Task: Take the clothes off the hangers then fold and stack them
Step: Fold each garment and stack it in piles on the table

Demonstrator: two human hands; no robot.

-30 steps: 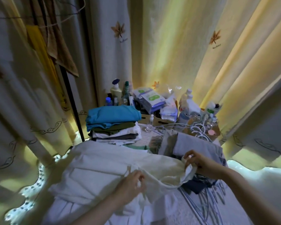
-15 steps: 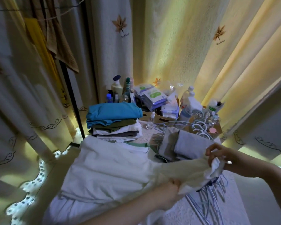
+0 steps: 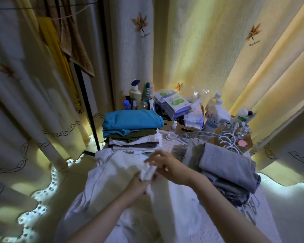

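Pinching a bunched fold of white garment (image 3: 112, 174) with left hand (image 3: 137, 187) and right hand (image 3: 167, 166) together; lying lengthwise toward folded stack (image 3: 132, 123), grey clothes (image 3: 225, 163) right of it.

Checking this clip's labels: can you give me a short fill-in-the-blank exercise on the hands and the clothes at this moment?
1. The left hand and right hand both grip a garment whose colour is ____.
2. The folded stack stands to the ____ of the grey garment.
3. The white hangers lie just behind the ____ garment.
Missing words: white; left; grey.
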